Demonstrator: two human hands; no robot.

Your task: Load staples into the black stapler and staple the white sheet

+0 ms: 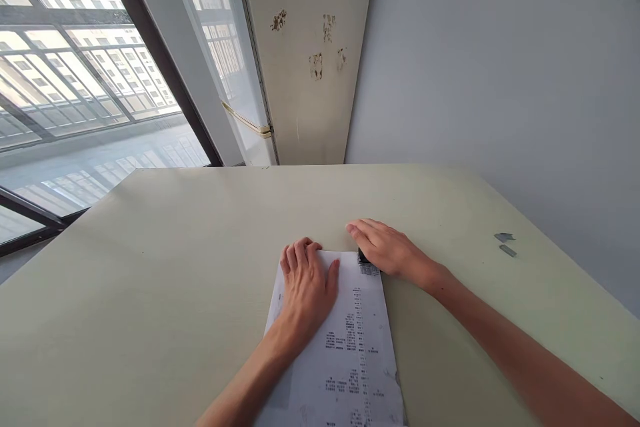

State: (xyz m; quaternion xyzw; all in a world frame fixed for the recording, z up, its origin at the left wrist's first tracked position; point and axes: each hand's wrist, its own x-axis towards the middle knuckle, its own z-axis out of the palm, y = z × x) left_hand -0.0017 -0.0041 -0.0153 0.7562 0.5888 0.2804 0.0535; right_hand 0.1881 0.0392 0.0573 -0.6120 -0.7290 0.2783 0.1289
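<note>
A stack of white printed paper sheets lies on the table in front of me, its text running sideways. My left hand rests flat on the upper left of the paper, thumb apart, fingertips at the top edge. At the paper's upper right corner sits a black stapler, mostly hidden under my right hand. That hand is closed over it from above, with the fingers together and pointing left. A dark scribbled-looking patch shows on the paper just below the stapler.
The pale table stretches widely around the paper. Two small grey scraps lie near its right edge. Beyond stand a grey wall, a stained cream door or panel, and large windows at left.
</note>
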